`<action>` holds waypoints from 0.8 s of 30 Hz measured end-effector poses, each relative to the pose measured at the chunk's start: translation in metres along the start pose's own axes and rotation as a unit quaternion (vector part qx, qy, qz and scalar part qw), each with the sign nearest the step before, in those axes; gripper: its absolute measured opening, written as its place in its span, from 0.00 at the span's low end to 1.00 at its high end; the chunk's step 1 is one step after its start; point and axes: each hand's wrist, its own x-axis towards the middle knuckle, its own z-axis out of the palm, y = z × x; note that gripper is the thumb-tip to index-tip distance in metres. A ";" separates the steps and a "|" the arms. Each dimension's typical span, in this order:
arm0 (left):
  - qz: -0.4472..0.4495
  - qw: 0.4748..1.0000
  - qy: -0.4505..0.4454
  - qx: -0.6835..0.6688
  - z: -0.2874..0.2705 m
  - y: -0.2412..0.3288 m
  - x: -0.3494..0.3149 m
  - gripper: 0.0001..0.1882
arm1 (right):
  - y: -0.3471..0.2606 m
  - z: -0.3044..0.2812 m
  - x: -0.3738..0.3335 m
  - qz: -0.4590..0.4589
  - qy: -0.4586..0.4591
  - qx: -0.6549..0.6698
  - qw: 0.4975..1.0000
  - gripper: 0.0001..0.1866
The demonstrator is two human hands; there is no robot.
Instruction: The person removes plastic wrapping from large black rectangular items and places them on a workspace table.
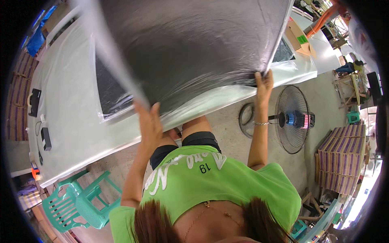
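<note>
Got my left hand point(149, 121) clamped on the near edge of a big dark sheet in clear plastic point(190, 44), and my right hand point(263, 83) pinching its corner. The sheet's lifted up over the white tabletop point(65, 101). There's a floor fan point(293, 119) off to the right.

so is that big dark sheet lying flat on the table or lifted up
Lifted. Both hands, left hand and right hand, grip the dark sheet by its near edge, raising it above the white table.
</note>
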 end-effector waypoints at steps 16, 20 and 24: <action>0.035 0.976 -0.124 -0.175 0.211 0.143 0.140 0.42 | 0.052 -0.158 0.245 0.009 -0.025 -0.303 0.953 0.17; -0.081 0.959 -0.233 -0.142 0.207 0.149 0.158 0.43 | 0.083 -0.177 0.286 0.006 -0.058 -0.301 0.952 0.19; -0.103 0.958 -0.242 -0.115 0.211 0.153 0.165 0.43 | 0.101 -0.187 0.308 0.024 -0.104 -0.465 0.879 0.18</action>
